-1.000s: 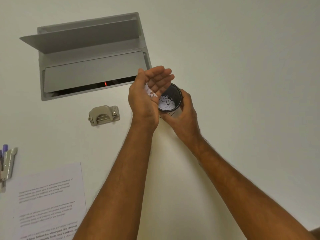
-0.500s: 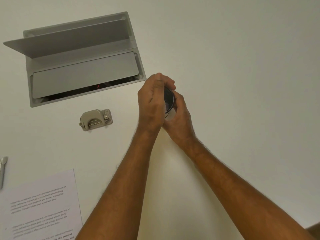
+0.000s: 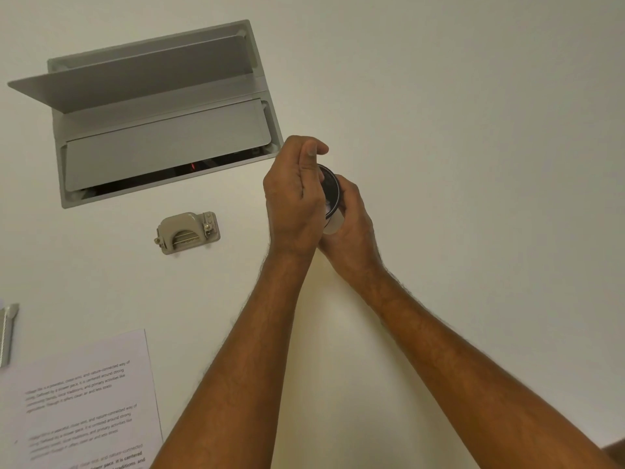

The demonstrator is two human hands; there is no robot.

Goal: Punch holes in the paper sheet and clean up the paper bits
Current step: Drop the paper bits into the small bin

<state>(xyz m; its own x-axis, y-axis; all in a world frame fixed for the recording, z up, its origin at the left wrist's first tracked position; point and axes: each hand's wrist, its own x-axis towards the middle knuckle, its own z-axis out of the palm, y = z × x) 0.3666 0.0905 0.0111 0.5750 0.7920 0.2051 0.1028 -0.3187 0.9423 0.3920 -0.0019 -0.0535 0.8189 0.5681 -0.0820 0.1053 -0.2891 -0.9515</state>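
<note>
Your left hand (image 3: pixel 294 201) is raised over the white table (image 3: pixel 473 164) with its back toward you, fingers curled together and the thumb laid along them, closed over the mouth of a small dark-rimmed cup (image 3: pixel 330 198). Your right hand (image 3: pixel 351 231) wraps the cup from below and behind, fingers folded around its pale side and holding it tilted toward the left hand. Both forearms reach up from the lower edge and meet at the cup. Only a sliver of its rim and wall shows between the hands, so what lies inside cannot be made out; a pale fleck near the rim may be paper bits.

The beige hole punch (image 3: pixel 187 232) sits on the table well left of your hands, below the open grey cable hatch (image 3: pixel 162 113). The printed paper sheet (image 3: pixel 84 407) lies at the lower left corner, apart from both.
</note>
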